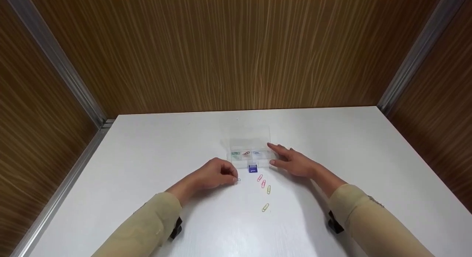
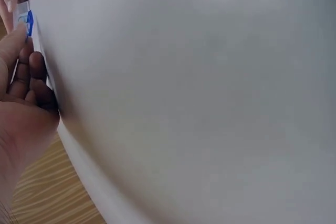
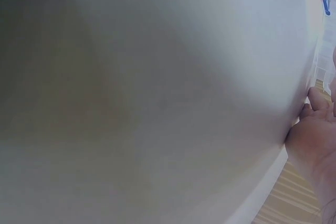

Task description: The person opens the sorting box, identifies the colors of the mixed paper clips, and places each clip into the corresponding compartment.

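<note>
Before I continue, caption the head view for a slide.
Left hand pinches a small paper clip; right hand at the open clear box; pink clips and yellow clips on the white table.

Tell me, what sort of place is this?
It looks like a small partitioned work booth, though I can't be certain. A plain white table stands between wood-grain panels at the back and both sides, with metal strips at the corners.
</note>
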The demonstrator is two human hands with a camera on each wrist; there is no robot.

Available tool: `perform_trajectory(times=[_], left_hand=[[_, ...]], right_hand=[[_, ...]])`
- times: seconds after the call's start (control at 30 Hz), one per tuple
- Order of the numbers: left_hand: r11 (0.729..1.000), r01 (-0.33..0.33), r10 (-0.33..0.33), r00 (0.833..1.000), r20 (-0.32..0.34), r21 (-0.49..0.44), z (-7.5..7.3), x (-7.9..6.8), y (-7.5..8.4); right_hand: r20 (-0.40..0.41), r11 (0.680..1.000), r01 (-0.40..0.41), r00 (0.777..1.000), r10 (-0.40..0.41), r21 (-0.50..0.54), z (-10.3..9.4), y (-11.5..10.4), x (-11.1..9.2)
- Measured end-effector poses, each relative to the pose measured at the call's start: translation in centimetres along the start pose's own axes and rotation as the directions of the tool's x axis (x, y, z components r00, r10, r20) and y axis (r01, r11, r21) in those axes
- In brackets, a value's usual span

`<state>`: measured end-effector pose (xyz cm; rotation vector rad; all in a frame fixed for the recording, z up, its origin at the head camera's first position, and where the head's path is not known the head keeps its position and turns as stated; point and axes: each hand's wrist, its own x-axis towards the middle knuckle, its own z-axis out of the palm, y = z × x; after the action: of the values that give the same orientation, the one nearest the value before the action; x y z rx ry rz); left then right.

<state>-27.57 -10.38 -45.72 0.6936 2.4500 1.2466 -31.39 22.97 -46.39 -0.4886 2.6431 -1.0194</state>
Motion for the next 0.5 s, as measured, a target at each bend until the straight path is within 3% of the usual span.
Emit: perform_trajectory(times=[0.23, 0.5], left_hand=[[1.000, 0.018, -0.019, 0.998, -0.063, -0.012, -0.9, 0.2, 1.2], [1.000, -0.023, 0.020, 0.987, -0.161, -0.018, -2.1, 1.6, 3.1]], right_hand=[[0.002, 1.000, -0.017, 1.000, 0.017, 0.002, 0.0, 0.1, -0.1], [-0.002, 1.000, -0.014, 1.000, 0.014, 0.004, 0.0, -0.2, -0.2]])
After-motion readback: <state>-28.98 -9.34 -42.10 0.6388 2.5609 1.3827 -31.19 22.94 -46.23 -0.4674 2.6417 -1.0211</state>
